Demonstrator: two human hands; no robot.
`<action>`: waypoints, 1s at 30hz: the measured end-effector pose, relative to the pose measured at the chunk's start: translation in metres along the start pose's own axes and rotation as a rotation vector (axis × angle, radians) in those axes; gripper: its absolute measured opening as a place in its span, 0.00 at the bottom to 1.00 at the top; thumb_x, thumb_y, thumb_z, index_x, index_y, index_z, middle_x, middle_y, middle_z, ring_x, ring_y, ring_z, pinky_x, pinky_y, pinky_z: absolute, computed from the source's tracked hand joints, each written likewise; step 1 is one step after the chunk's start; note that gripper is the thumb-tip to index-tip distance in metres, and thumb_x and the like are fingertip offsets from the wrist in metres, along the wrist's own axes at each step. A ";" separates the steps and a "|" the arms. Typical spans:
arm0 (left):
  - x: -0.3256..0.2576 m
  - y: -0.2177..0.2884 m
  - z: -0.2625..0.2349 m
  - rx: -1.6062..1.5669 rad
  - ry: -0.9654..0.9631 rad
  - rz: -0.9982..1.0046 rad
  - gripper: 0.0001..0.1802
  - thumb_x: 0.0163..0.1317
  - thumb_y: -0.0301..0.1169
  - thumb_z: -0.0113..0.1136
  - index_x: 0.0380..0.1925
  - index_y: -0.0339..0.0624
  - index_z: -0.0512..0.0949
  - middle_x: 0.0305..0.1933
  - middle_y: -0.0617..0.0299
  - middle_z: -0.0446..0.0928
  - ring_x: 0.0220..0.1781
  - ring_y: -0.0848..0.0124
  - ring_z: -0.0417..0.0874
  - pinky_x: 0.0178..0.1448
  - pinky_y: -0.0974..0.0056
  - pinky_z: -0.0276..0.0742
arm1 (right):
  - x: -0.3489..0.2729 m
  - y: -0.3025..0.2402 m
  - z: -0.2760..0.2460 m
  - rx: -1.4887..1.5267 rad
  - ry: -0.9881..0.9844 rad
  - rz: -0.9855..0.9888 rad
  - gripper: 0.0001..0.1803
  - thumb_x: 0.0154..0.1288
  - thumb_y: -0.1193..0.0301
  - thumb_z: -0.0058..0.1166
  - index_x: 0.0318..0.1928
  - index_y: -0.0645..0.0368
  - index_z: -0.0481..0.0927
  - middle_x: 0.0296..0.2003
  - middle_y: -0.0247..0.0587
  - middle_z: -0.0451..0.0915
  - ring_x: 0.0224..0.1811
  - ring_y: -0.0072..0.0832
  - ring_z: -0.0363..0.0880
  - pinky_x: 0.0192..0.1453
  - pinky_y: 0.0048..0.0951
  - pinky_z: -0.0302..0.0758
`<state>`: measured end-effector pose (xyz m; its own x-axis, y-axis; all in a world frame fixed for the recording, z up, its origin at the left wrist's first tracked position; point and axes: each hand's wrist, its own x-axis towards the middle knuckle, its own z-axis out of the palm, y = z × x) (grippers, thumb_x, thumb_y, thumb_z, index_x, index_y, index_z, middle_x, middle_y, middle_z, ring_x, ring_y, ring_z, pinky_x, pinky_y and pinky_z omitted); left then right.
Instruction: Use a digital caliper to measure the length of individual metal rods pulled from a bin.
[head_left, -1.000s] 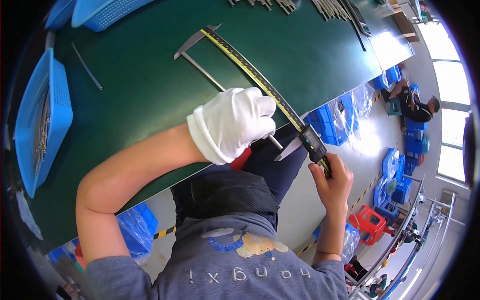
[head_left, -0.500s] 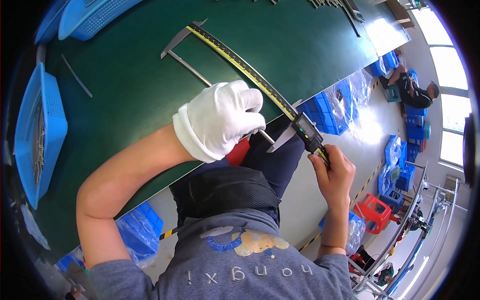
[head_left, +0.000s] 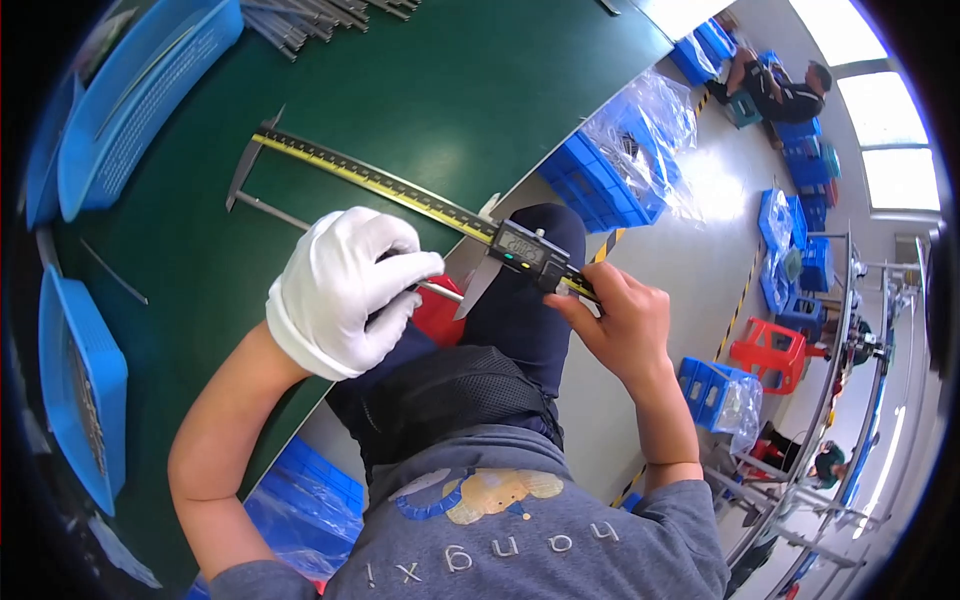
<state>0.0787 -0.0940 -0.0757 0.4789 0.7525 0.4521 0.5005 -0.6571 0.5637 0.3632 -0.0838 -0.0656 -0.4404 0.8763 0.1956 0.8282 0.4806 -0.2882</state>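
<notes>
Pinching the slider end of the caliper (head_left: pixel 420 200) is your bare right hand (head_left: pixel 620 325), its fingers pressed onto the beam just at 3 o'clock of the display (head_left: pixel 522 250). Your gloved left hand (head_left: pixel 345 290) is curled tight around a thin steel rod (head_left: pixel 275 212), which runs from under the glove out toward 10 o'clock. The rod lies between the caliper's two jaws: the sliding jaw points down beside your glove, the fixed jaw sits at the rod's far tip. The caliper stretches across the green desk (head_left: pixel 450 90), slanting from your right hand up toward 10 o'clock, its slider end hanging past the desk edge over your knee. At 9 o'clock lie blue trays (head_left: pixel 85 390). At 12 o'clock, farther off, more rods (head_left: pixel 300 15) lie in a pile. Past the desk at 2 o'clock stand blue bins (head_left: pixel 600 185) wrapped in clear plastic.
</notes>
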 end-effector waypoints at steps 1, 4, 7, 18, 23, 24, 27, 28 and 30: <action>0.000 0.001 -0.001 0.011 -0.001 0.002 0.21 0.34 0.19 0.65 0.35 0.41 0.79 0.33 0.60 0.73 0.32 0.60 0.75 0.36 0.58 0.69 | 0.000 -0.001 0.000 -0.003 -0.004 -0.011 0.20 0.52 0.53 0.66 0.29 0.55 0.74 0.18 0.36 0.75 0.18 0.33 0.75 0.21 0.30 0.68; 0.000 0.001 -0.002 0.042 -0.018 0.008 0.21 0.35 0.20 0.65 0.36 0.42 0.79 0.34 0.60 0.74 0.32 0.60 0.75 0.36 0.57 0.69 | 0.003 -0.005 0.002 0.004 0.005 -0.020 0.21 0.49 0.54 0.69 0.31 0.56 0.76 0.18 0.37 0.75 0.17 0.32 0.74 0.21 0.29 0.68; 0.003 0.002 -0.006 0.151 0.009 0.043 0.15 0.36 0.24 0.67 0.30 0.42 0.80 0.29 0.61 0.73 0.28 0.60 0.75 0.31 0.57 0.70 | 0.005 -0.006 0.005 0.019 0.021 -0.039 0.21 0.48 0.54 0.68 0.31 0.56 0.76 0.18 0.37 0.75 0.18 0.34 0.75 0.21 0.31 0.68; 0.050 0.039 -0.042 0.458 -0.046 0.362 0.17 0.37 0.26 0.63 0.33 0.41 0.78 0.31 0.59 0.75 0.33 0.61 0.80 0.35 0.59 0.79 | 0.029 0.005 0.016 0.127 -0.016 -0.150 0.19 0.55 0.56 0.58 0.24 0.59 0.71 0.19 0.40 0.74 0.18 0.37 0.77 0.20 0.36 0.71; 0.171 -0.006 -0.029 0.599 -0.110 0.566 0.10 0.45 0.29 0.59 0.30 0.42 0.75 0.31 0.58 0.73 0.32 0.59 0.78 0.36 0.59 0.76 | 0.030 0.010 0.022 0.186 -0.041 -0.090 0.20 0.55 0.53 0.60 0.24 0.57 0.72 0.19 0.40 0.73 0.20 0.39 0.76 0.21 0.37 0.71; 0.196 -0.022 -0.027 0.636 -0.175 0.558 0.08 0.48 0.28 0.58 0.30 0.40 0.74 0.31 0.57 0.73 0.31 0.58 0.77 0.32 0.59 0.75 | 0.029 0.010 0.022 0.177 -0.044 -0.092 0.20 0.55 0.53 0.60 0.24 0.57 0.72 0.19 0.39 0.73 0.19 0.38 0.77 0.21 0.36 0.72; 0.251 -0.089 -0.015 0.797 -0.166 0.610 0.03 0.53 0.28 0.54 0.28 0.43 0.71 0.26 0.58 0.69 0.30 0.58 0.76 0.32 0.60 0.74 | 0.025 0.005 0.021 0.191 -0.026 -0.100 0.20 0.55 0.53 0.59 0.25 0.57 0.73 0.19 0.39 0.73 0.19 0.37 0.77 0.20 0.35 0.72; 0.261 -0.111 -0.013 0.813 -0.157 0.593 0.03 0.54 0.27 0.53 0.29 0.44 0.71 0.25 0.58 0.68 0.31 0.59 0.77 0.32 0.60 0.74 | 0.024 0.004 0.021 0.203 -0.023 -0.111 0.20 0.56 0.54 0.60 0.25 0.57 0.73 0.19 0.39 0.73 0.18 0.37 0.77 0.20 0.35 0.72; 0.269 -0.150 -0.011 0.894 -0.142 0.508 0.03 0.53 0.27 0.53 0.30 0.45 0.71 0.26 0.58 0.69 0.32 0.59 0.78 0.32 0.60 0.75 | 0.021 0.002 0.022 0.221 -0.007 -0.127 0.19 0.56 0.54 0.60 0.25 0.57 0.73 0.19 0.39 0.73 0.18 0.37 0.76 0.20 0.35 0.72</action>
<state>0.1249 0.2078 -0.0312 0.8346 0.4038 0.3747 0.5405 -0.7317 -0.4153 0.3482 -0.0635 -0.0825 -0.5388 0.8082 0.2374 0.6705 0.5821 -0.4599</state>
